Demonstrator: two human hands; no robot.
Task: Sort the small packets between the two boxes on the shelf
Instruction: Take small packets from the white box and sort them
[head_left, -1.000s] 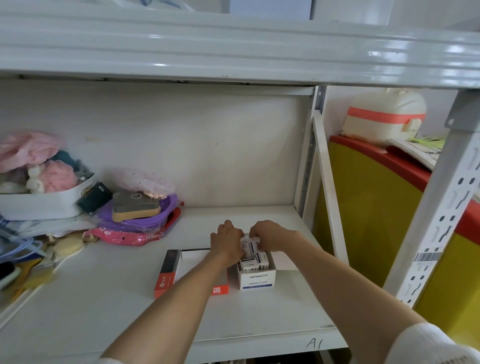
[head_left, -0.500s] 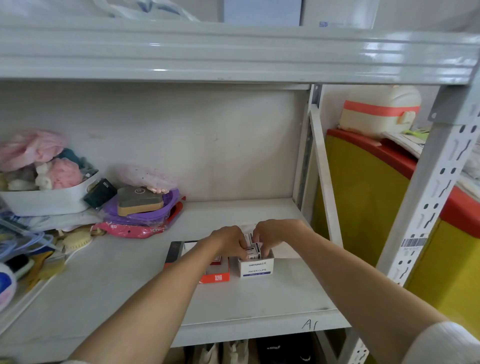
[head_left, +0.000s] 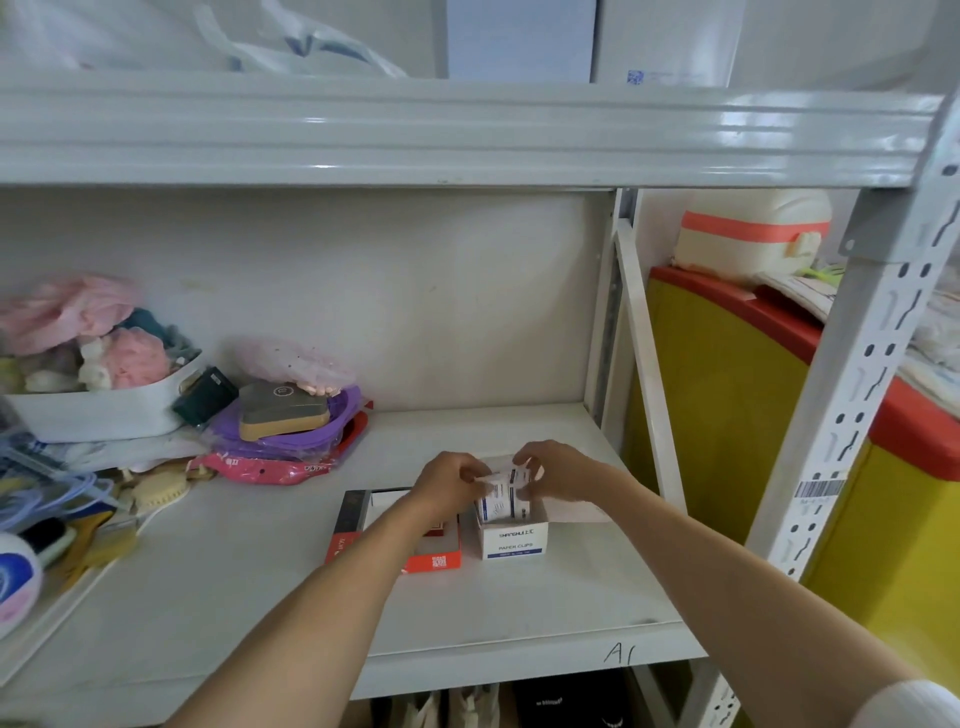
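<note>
Two boxes stand side by side on the white shelf. The left one is a flat red and black box with its top open. The right one is a small white paper-clip box, also open. My left hand and my right hand meet just above the white box, and together they hold a bunch of small white and blue packets that stick up out of it. How many packets are held cannot be told. My left forearm covers part of the red box.
At the left, a white basket of pink and soft items, a purple tray with a sponge block, and a pink pack. A shelf upright stands at the right, with a yellow and red bin behind it.
Both hands have lifted the packets a little higher out of the white box. The camera view has tilted up and moved slightly.
</note>
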